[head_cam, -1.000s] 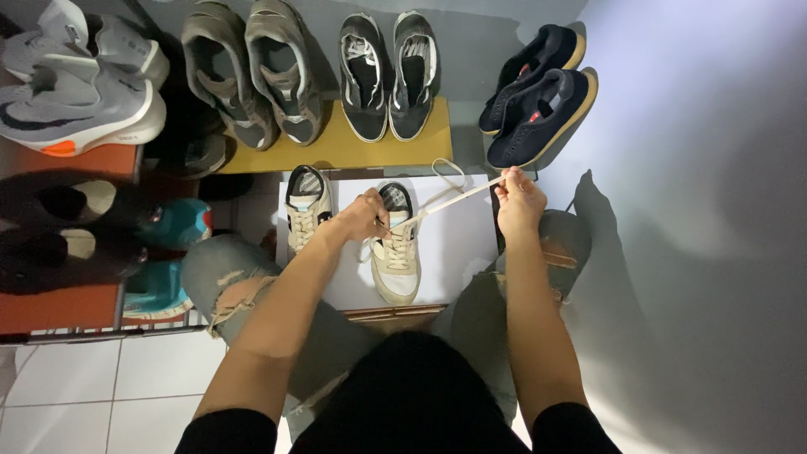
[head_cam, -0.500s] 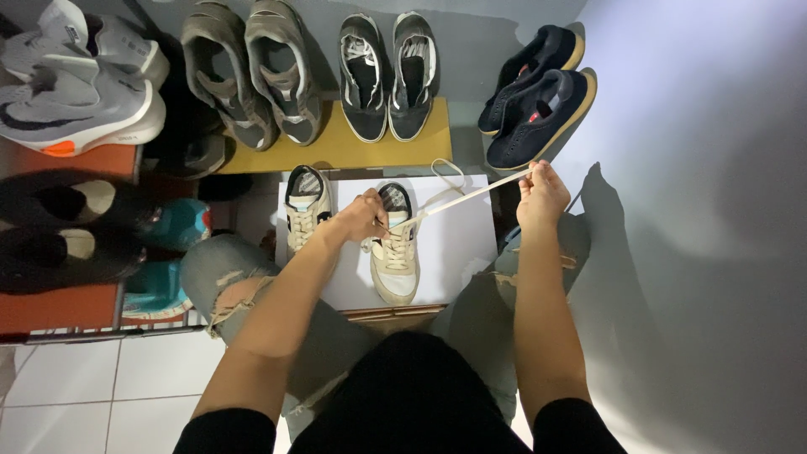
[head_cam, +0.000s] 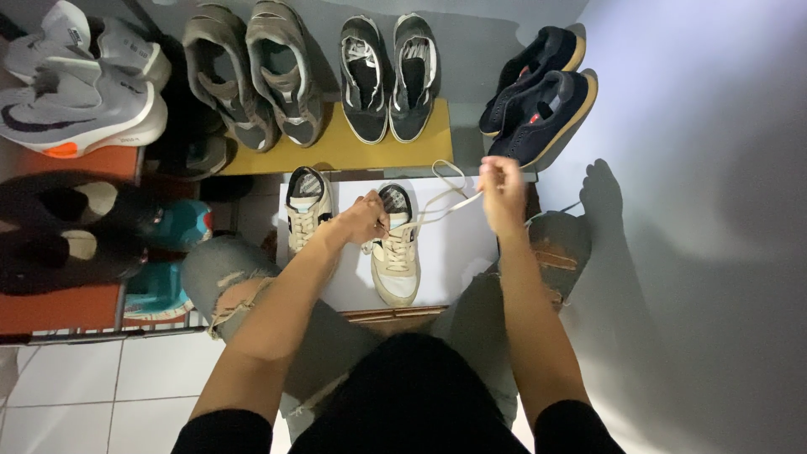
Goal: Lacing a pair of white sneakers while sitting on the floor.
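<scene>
Your left hand sits on the collar of the cream sneaker, fingers curled and pinching near the top eyelets; exact grip is hard to read from above, probably lace or tongue. Your right hand is raised to the right, thumb and fingers closed on the white shoelace, which runs taut from the shoe up to that hand, with a loose loop arching above it.

Cream sneaker lies toe toward you on the white sheet between your knees in ripped grey jeans. Its mate stands just beside it on the left, apart from both hands.

Handling call: lace is thin, soft and limp, so it only holds shape under tension and likely slips through a loose pinch; take it close to the end with a firm fingertip grip. Shoe looks light and will slide or tip when the lace is pulled, so brace it at the collar or heel, where it's stiffer than the upper.

Around: yellow shelf carrying grey sneakers and black sneakers, navy pair leaning on the wall, white-grey runners top left.
</scene>
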